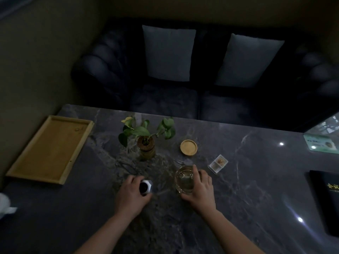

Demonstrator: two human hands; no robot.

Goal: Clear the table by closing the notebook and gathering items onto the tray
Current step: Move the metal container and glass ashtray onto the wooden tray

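Two things in hand at once here: the left grip (131, 195) is wrapped round a small white cup (146, 186) just in front of the plant vase (146, 148). The right grip (201, 189) is curled round a glass (184, 178) with clear liquid in it, in front of the vase and a bit right. Both look like they're sitting on the counter (256, 180), but it's too dark to be sure. The tray (49, 149) is well left of the vase.

Risky bit imo: the glass has to cross over to the tray and the vase's leaves stick out right on that path. Clip a leaf or tilt the glass and it could slosh.

Also around: a wooden coaster (188, 147) right of the vase, a little clear box (218, 163) further right, and the dark notebook (324, 200) far right, which looks shut already.
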